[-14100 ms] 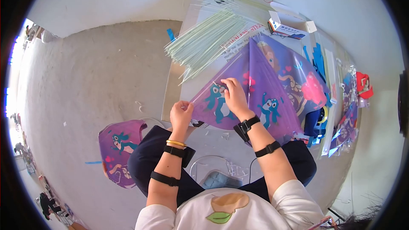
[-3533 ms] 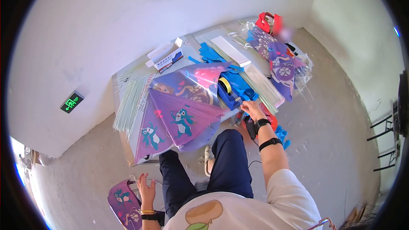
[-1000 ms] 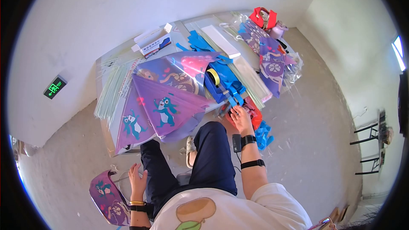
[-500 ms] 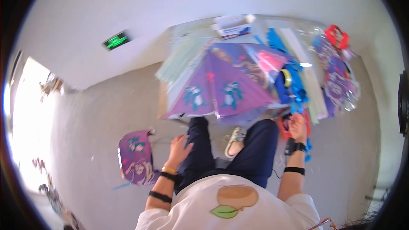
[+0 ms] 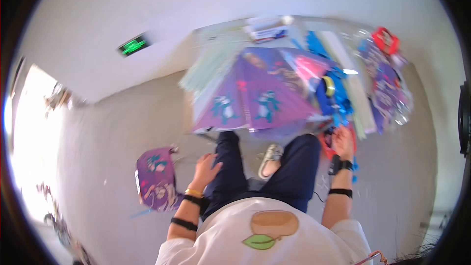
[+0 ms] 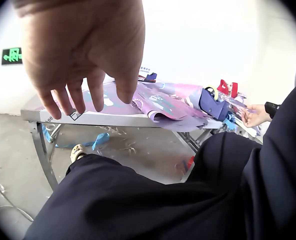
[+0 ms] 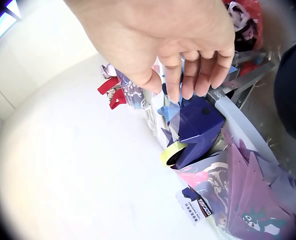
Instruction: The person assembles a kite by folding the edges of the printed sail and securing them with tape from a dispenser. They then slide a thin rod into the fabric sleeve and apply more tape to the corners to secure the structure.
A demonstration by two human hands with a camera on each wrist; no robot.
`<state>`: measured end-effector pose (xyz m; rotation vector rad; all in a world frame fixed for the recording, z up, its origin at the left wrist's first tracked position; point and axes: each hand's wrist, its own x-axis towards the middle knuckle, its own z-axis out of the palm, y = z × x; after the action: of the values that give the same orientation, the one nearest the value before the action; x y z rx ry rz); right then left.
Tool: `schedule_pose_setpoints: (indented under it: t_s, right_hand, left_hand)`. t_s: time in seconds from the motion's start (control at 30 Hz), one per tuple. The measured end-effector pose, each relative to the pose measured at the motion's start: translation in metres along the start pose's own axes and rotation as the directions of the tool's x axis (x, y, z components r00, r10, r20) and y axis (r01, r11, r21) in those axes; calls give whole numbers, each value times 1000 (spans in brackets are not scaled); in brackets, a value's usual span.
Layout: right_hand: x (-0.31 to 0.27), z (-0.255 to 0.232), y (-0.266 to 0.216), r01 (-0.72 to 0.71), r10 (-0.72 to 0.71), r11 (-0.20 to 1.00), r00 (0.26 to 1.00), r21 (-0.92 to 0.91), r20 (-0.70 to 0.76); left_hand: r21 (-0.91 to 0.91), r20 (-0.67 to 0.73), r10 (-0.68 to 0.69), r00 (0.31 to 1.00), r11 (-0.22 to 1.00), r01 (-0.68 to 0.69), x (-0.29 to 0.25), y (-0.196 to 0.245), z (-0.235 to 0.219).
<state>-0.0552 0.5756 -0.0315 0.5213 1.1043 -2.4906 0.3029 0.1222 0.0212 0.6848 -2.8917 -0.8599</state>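
Observation:
My left hand (image 5: 203, 169) hangs over my left thigh, fingers relaxed and holding nothing; the left wrist view shows its palm and fingertips. At the table's front right edge is my right hand (image 5: 343, 142), loosely bent fingers beside blue strips (image 5: 341, 113). Between its thumb and fingers the right wrist view shows a gap. Just beyond it stands a dark blue tape dispenser (image 7: 203, 117) with a yellow tape roll (image 7: 173, 154). A purple triangular kite-like plastic sheet (image 5: 287, 110), printed with teal-and-white cartoon animals, lies spread on the table, apart from both hands.
Pale thin rods (image 5: 211, 66) lie at the table's left. A small opened box (image 5: 269, 34) stands at the back. Purple printed sheets in clear plastic (image 5: 387, 88) sit far right. Another purple sheet (image 5: 159, 186) is low at left. A red bag (image 5: 325, 145) is below the table's right edge.
Earlier both hands were at the purple sheet; later the right hand moved to the tape dispenser and the left dropped beside the thigh. The head view has since swung left; the last half second shows little change.

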Motion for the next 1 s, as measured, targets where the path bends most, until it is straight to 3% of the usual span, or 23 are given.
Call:
schedule_pose_setpoints:
  t_s: [0.23,0.4,0.6,1.0]
  right_hand:
    - [-8,4,0,30,-32,999,995,-16,-98]
    - [-2,5,2,40,-47,998,988,-50,-149]
    - [5,4,8,140,-198,957,956,-252,-218]
    - [10,7,2,55,-143,960,940,-274,-311]
  left_hand:
    - [-10,92,100,991,995,-100,7,-1,8]
    - [9,115,79,990,997,-80,7,4,4]
    - [0,145,73,987,997,-74,5,1,10]
    - [1,155,59,986,998,-60,8,-1,15]
